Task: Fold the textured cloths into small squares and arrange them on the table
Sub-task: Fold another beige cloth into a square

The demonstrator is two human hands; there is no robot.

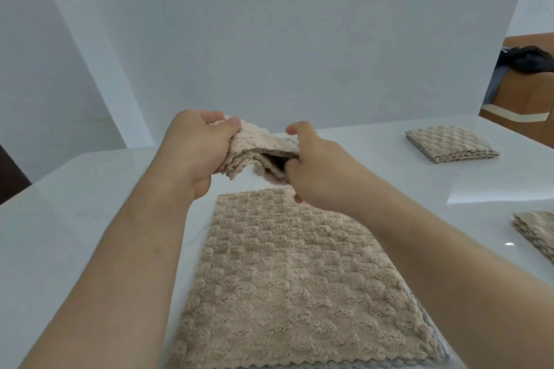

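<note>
Both your left hand (195,150) and right hand (317,174) grip the folded cloth (263,141) above the table (90,189). If one grip loosens, the layers may slide open.

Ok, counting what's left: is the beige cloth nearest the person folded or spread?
Spread: the beige cloth lies flat and open on the table; the folded square shows stacked layers.

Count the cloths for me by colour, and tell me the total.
Beige cloths: 4 (held cloth, flat cloth, far folded cloth, right-edge folded cloth)
Grey cloths: 1 (grey cloth, edge showing under the flat cloth)
Total: 5
</note>
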